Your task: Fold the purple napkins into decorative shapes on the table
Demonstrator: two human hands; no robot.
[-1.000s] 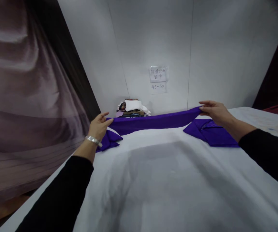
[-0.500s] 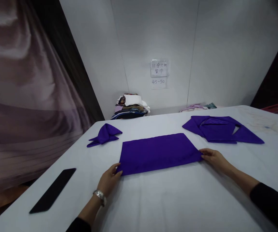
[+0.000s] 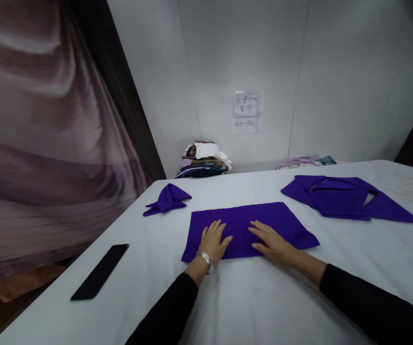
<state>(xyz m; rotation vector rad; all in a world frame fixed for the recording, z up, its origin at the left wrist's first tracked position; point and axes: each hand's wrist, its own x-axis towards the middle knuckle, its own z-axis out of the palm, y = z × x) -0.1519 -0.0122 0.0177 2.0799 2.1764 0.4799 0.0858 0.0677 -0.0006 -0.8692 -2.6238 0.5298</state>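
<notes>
A purple cloth napkin (image 3: pixel 242 215), folded into a flat rectangle, lies in front of me on the white-covered table (image 3: pixel 264 306). My left hand (image 3: pixel 214 241) rests on its near left part, fingers spread and palm down. On the near middle part lies my right hand (image 3: pixel 269 242), also flat with fingers apart. Neither hand grips the cloth. The napkin's near right corner lifts slightly and points outward.
A folded purple napkin with peaks (image 3: pixel 168 198) sits at the back left. Several loosely folded purple cloths (image 3: pixel 341 199) lie at the back right. A black flat strip (image 3: pixel 100 272) is near the left edge. Stacked clothes (image 3: pixel 206 160) stand behind the table.
Both hands have let go of the napkin's near corners and moved inward onto its surface, now lying flat. The view has shifted slightly left.
</notes>
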